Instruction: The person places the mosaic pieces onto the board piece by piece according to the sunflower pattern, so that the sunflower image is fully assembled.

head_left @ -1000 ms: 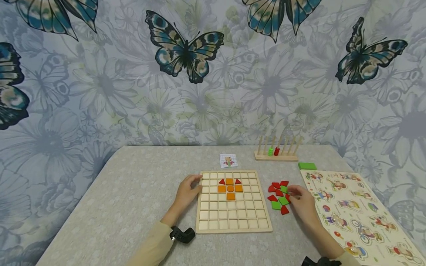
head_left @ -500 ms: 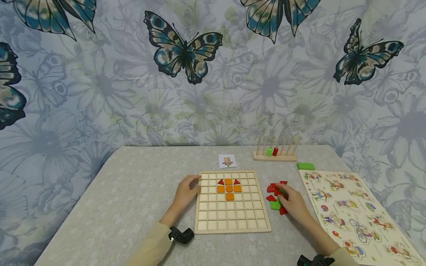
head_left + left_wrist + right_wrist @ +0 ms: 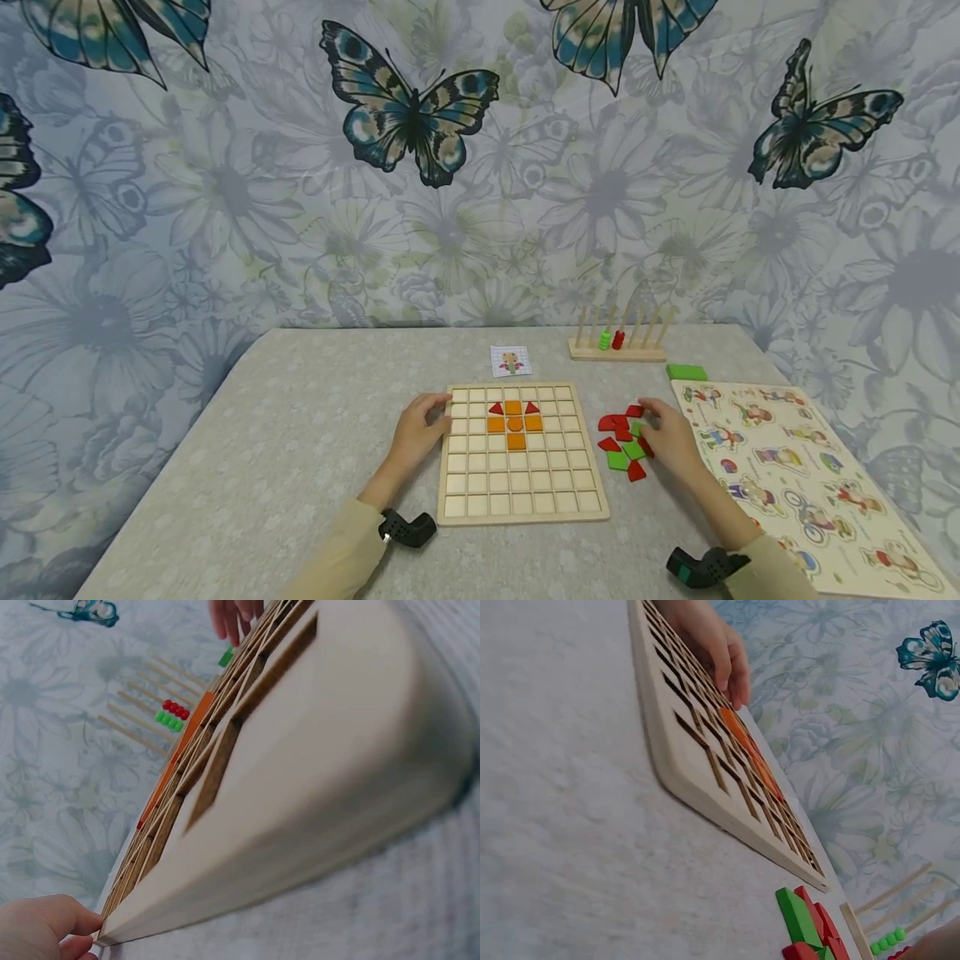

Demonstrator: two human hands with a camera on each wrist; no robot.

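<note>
In the head view, a wooden grid board (image 3: 522,483) lies flat on the table. Orange squares (image 3: 516,442), an orange circle (image 3: 514,423) and two red triangles (image 3: 496,408) sit in its upper cells. My left hand (image 3: 415,433) touches the board's left edge with its fingertips; the left wrist view shows those fingers (image 3: 71,919) against the rim. Right of the board lie loose red pieces (image 3: 636,472) and green pieces (image 3: 618,460). My right hand (image 3: 670,437) is at the right side of this pile, fingers loosely bent, and I see no piece held between them.
Behind the board lies a small pattern card (image 3: 511,361). A peg stand (image 3: 617,354) with green and red beads stands at the back right, near a green block (image 3: 686,372). A large picture board (image 3: 813,475) covers the table's right side.
My right hand reached left over the loose pieces, then drew back to the right of them. The left hand stays at the board's edge, and the pieces on the board have not changed.
</note>
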